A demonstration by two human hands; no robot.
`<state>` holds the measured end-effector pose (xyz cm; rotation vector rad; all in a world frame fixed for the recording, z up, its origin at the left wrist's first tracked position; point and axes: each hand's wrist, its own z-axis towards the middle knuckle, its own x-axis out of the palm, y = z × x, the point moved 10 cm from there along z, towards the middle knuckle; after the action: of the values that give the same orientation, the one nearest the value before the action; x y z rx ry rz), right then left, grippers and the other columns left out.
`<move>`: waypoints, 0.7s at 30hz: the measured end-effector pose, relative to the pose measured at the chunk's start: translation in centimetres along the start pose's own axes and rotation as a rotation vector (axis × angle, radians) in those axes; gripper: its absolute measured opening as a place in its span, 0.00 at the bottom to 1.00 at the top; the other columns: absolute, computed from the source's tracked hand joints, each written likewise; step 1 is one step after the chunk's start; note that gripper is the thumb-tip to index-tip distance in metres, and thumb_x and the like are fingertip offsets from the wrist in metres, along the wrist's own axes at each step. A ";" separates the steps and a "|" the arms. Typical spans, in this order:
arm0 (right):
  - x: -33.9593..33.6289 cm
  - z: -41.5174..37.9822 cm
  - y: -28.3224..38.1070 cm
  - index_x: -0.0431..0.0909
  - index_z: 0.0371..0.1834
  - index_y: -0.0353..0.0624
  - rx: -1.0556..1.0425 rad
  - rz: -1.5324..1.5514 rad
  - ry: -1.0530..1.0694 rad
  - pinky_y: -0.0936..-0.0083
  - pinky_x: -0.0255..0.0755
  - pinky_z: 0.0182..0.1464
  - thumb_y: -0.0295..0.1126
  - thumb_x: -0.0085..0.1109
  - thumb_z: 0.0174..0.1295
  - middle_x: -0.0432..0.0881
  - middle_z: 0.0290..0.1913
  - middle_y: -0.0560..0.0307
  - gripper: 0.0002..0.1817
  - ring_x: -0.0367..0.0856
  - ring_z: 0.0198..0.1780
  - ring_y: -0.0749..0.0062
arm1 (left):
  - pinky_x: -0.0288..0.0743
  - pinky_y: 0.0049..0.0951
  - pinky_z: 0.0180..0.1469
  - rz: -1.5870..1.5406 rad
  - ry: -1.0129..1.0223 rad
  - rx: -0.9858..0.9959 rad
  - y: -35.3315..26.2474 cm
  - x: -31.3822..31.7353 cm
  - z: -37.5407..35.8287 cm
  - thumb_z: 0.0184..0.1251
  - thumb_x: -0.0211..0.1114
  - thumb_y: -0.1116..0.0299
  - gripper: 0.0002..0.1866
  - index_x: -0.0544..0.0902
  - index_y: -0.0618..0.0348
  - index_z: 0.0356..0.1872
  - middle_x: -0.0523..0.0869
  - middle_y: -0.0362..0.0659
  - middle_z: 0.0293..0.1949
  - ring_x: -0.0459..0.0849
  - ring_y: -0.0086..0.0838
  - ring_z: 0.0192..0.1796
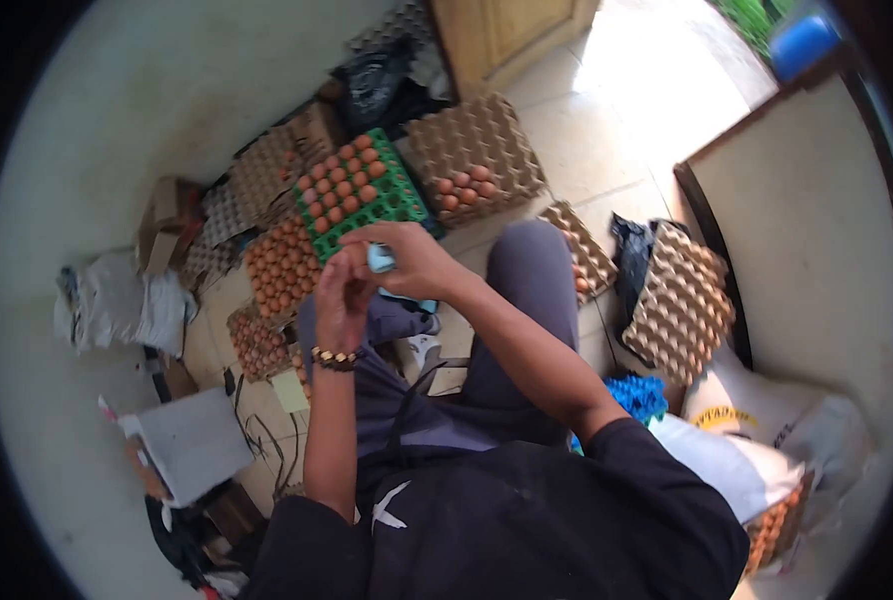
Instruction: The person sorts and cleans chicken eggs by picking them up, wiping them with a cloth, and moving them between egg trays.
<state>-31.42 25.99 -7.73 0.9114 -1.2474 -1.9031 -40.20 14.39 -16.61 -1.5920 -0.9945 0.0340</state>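
My left hand (345, 295) is raised in front of my knees, its fingers curled round a brown egg (358, 254) that is partly hidden. Against the same egg, my right hand (407, 258) holds a small light-blue cloth (380, 258) between thumb and fingers. Just beyond the hands is a green plastic tray (397, 180) with rows of brown eggs and some bare cups at its right and near side. A full tray of brown eggs (283, 266) lies left of it, and a cardboard tray (477, 135) with several eggs lies to its right.
More egg trays (259, 343) lie at the left. By my right knee is another cardboard tray (589, 255), with a stack of trays (679, 300) on a black bag farther right. White sacks (732, 420) lie at the lower right. A door (507, 40) stands at the top.
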 end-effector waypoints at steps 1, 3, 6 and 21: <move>-0.5 -0.1 -0.1 0.81 0.52 0.38 0.003 -0.026 -0.008 0.67 0.76 0.52 0.25 0.65 0.51 0.85 0.45 0.43 0.22 0.85 0.49 0.52 | 0.82 0.30 0.52 0.026 -0.037 -0.012 0.4 -0.3 0.1 0.75 0.59 0.54 0.19 0.78 0.58 0.54 0.84 0.39 0.50 0.84 0.25 0.50; -2.0 0.0 -0.2 0.81 0.51 0.37 -0.002 0.012 -0.051 0.67 0.76 0.50 0.28 0.66 0.53 0.86 0.42 0.45 0.20 0.86 0.45 0.54 | 0.81 0.29 0.52 0.118 -0.095 -0.028 -0.1 0.5 -0.1 0.75 0.60 0.55 0.19 0.77 0.59 0.56 0.84 0.41 0.50 0.84 0.26 0.49; -8.3 -0.1 -1.5 0.81 0.50 0.37 0.048 0.171 -0.372 0.68 0.76 0.47 0.32 0.66 0.58 0.86 0.39 0.50 0.17 0.85 0.41 0.63 | 0.79 0.28 0.52 0.420 -0.151 -0.014 -1.3 0.2 -0.2 0.74 0.62 0.57 0.21 0.74 0.61 0.58 0.83 0.45 0.51 0.85 0.28 0.50; -22.8 -15.0 -29.3 0.81 0.42 0.40 0.535 0.942 -1.301 0.81 0.72 0.23 0.55 0.62 0.65 0.81 0.28 0.62 0.25 0.77 0.23 0.77 | 0.66 0.41 0.65 1.658 -0.217 0.146 -1.3 -8.7 0.3 0.64 0.69 0.60 0.22 0.78 0.59 0.56 0.74 0.48 0.58 0.73 0.43 0.63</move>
<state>-11.56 47.16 -35.37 -0.8751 -2.3596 -1.2247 -46.64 9.26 -19.84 -1.8620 0.4110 1.3684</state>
